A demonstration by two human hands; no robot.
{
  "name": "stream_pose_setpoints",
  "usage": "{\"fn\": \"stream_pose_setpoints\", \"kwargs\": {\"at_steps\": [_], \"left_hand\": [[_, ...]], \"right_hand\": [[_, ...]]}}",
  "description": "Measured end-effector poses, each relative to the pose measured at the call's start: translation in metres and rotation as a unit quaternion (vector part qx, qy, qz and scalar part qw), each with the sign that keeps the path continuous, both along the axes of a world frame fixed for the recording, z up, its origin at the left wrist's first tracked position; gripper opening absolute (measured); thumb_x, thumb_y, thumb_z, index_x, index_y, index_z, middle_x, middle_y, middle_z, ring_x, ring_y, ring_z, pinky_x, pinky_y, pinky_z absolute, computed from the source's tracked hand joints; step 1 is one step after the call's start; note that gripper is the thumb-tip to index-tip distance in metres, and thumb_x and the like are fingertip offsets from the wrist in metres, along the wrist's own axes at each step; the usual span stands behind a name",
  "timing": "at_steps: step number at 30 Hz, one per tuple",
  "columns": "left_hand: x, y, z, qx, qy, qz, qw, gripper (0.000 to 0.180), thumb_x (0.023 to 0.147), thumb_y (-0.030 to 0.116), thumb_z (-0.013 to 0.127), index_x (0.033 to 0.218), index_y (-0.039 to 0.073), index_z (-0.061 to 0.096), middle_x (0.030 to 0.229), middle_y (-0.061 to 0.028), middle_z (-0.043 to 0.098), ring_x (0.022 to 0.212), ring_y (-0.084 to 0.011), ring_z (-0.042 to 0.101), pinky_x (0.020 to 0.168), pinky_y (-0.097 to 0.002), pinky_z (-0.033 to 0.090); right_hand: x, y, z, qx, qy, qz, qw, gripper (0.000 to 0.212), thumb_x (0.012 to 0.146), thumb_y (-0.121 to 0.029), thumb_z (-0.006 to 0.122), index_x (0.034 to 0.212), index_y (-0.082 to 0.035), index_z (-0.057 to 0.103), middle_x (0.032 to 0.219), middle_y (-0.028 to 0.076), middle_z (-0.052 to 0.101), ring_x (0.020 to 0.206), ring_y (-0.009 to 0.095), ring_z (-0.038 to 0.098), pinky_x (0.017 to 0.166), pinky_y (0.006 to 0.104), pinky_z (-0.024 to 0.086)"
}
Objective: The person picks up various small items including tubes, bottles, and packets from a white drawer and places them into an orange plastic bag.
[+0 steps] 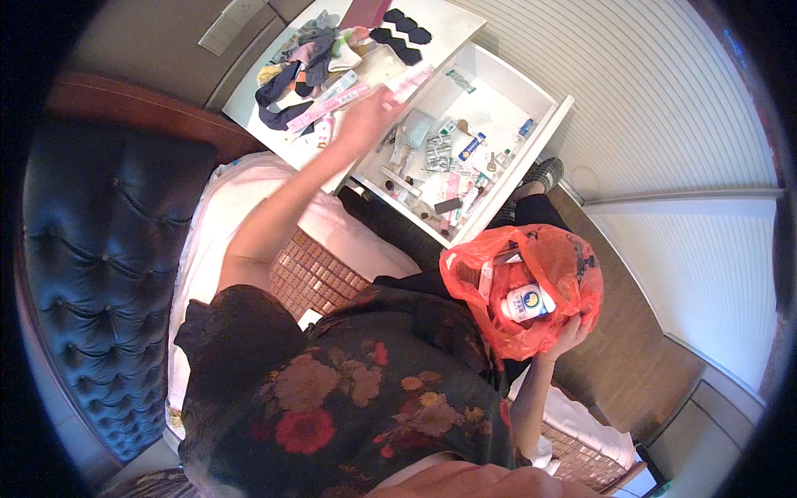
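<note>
Fingers of the left hand point(363, 119) clench a pink box point(408, 83) over the drawer point(544, 124); right hand point(569, 336) grips the red bag point(564, 266) (mouth open) — keep it wide, lift clear

We see a white bottle point(525, 302) with a blue-yellow label in the red bag point(564, 274) — silver blister packs point(437, 152) and small tubes lie in the open drawer point(531, 158).

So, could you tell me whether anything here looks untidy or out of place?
Yes. The open white drawer is strewn with loose tubes and blister packs, and clothes lie heaped on the nightstand top. The left hand grips a pink box; the right hand holds an open red plastic bag.
</note>
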State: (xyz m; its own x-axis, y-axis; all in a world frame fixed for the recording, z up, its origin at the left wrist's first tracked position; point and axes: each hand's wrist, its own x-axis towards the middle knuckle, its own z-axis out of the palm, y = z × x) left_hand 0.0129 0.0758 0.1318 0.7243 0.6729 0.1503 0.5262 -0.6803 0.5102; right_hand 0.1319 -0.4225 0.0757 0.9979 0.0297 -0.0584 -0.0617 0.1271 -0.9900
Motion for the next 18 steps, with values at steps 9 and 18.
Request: {"fn": "stream_pose_setpoints", "kwargs": {"at_steps": [9, 18], "left_hand": [[-0.068, 0.112, -0.008, 0.199, 0.055, 0.075, 0.976, 0.065, 0.076, 0.040, 0.069, 0.117, -0.004, 0.046, 0.106, -0.0249, 0.055, 0.097, -0.0411, 0.053, 0.084, -0.0452, 0.043], [-0.026, 0.021, -0.008, 0.245, -0.065, -0.015, 0.967, 0.044, 0.079, 0.017, 0.063, 0.119, 0.001, 0.051, 0.107, -0.0196, 0.055, 0.103, -0.0343, 0.051, 0.089, -0.0434, 0.040]], "right_hand": [[0.003, -0.001, -0.001, -0.022, -0.020, 0.015, 0.999, 0.028, 0.087, -0.006, 0.046, 0.112, 0.002, 0.055, 0.110, 0.007, 0.056, 0.096, 0.016, 0.053, 0.085, 0.0301, 0.043], [0.000, 0.006, 0.009, -0.006, -0.008, 0.008, 1.000, 0.027, 0.088, -0.005, 0.047, 0.113, 0.001, 0.054, 0.108, 0.006, 0.057, 0.094, 0.015, 0.055, 0.083, 0.0293, 0.045]]}}
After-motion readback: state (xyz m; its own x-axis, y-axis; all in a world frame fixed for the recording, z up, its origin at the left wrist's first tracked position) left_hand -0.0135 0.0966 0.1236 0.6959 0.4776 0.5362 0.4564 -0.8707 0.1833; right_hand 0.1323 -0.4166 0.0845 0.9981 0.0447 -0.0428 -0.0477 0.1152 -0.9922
